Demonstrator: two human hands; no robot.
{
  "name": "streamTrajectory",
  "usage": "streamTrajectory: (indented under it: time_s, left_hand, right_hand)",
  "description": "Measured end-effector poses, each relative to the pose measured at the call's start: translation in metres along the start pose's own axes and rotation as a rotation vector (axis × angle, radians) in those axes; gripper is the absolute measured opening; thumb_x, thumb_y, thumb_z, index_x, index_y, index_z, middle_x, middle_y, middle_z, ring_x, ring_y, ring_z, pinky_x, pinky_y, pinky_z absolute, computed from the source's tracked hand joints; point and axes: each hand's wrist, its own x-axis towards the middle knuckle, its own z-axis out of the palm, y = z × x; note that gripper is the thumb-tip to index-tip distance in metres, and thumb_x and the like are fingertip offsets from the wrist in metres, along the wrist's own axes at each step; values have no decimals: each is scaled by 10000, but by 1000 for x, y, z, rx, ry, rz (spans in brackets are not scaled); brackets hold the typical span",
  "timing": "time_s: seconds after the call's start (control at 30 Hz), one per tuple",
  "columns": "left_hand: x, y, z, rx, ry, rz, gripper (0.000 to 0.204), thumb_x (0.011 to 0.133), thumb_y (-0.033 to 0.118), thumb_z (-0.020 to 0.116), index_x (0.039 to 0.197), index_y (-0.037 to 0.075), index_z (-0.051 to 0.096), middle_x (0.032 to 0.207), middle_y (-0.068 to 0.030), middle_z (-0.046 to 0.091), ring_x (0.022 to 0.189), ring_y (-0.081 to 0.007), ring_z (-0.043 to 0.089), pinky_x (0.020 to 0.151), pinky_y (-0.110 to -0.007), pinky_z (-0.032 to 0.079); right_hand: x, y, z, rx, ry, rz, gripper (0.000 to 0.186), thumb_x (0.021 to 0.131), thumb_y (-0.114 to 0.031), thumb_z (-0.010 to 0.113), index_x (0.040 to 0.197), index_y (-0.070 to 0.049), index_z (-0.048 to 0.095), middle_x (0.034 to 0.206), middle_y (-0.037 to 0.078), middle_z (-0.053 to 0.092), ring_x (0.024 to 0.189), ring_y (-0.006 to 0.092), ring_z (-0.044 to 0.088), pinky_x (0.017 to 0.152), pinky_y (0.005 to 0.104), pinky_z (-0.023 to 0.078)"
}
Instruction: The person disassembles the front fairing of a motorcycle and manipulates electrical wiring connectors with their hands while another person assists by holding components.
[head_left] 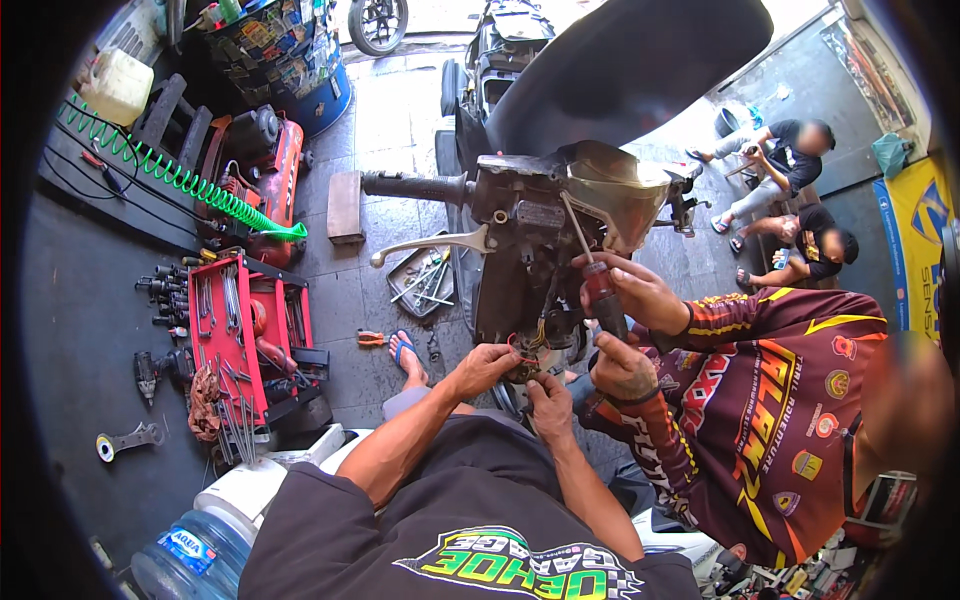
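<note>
- Green-and-white lettering (520, 565) fills a dark shirt (400, 490) below the left hand (485, 368) and right hand (551, 408).
- Lettering and badges (826, 425) cover a co-worker's maroon jersey (690, 440), right of both.
- Dark lettering marks a yellow banner (908, 200), farther right.
- White lettering crosses a red tank (284, 195), to their upper left.
- Blue label (187, 546) on a jug (190, 578), lower left.

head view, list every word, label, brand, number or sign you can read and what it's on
I'm not copying wording; lettering stands on:
wearer's black shirt: green and white, readable
maroon jersey: large print readable, smallest not
water bottle: label, readable
yellow-blue banner: partly readable
drum stickers: too small
grey handlebar plate: too small
</note>
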Motion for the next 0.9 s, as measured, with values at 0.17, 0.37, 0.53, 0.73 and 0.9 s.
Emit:
streamTrajectory:
  time_s: [0.17, 0.37, 0.53, 0.73, 0.9]
  left_hand:
    - [-8, 38, 8, 34, -107, -31, 257, 924, 131, 535, 1055, -29, 689, 843, 17, 636, 780, -67, 543, 701, -242, 462]
    - [10, 15, 3, 369, -282, 166, 376, 850, 107, 529, 1183, -8, 661, 895, -131, 673, 845, -201, 593, 828, -337, 483]
    - [6, -14, 6, 310, -222, 226, 420, 876, 137, 527, 1271, 29, 615, 1135, -183, 616, 1148, -307, 528, 1020, -389, 401]
    - [2, -13, 11, 363, -174, 317, 419, 887, 126, 534, 1293, 43, 599, 1202, -197, 596, 1203, -321, 513, 1057, -403, 380]
    - [-3, -13, 24, 455, -4, 341, 349, 865, 76, 543, 1195, 20, 643, 1165, -207, 619, 1123, -376, 568, 1000, -424, 434]
  right_hand:
    - [6, 27, -2, -27, 71, -81, 132, 945, -129, 597, 982, -18, 660, 724, -55, 552, 612, 36, 452, 541, 213, 363]
    - [7, 24, -2, 75, 137, -31, 123, 941, -118, 605, 990, -16, 652, 723, -50, 552, 594, 36, 452, 517, 215, 360]
    - [4, 23, 1, -79, 235, -110, 165, 919, -146, 637, 990, 3, 643, 735, -1, 598, 618, 72, 521, 551, 251, 418]
    - [-19, -25, 14, -369, 220, -143, 293, 888, -252, 687, 883, 37, 643, 706, 120, 668, 656, 197, 642, 627, 344, 501]
    - [-2, -25, 12, -567, 231, -149, 426, 898, -378, 662, 843, 45, 652, 737, 194, 682, 685, 346, 676, 648, 439, 504]
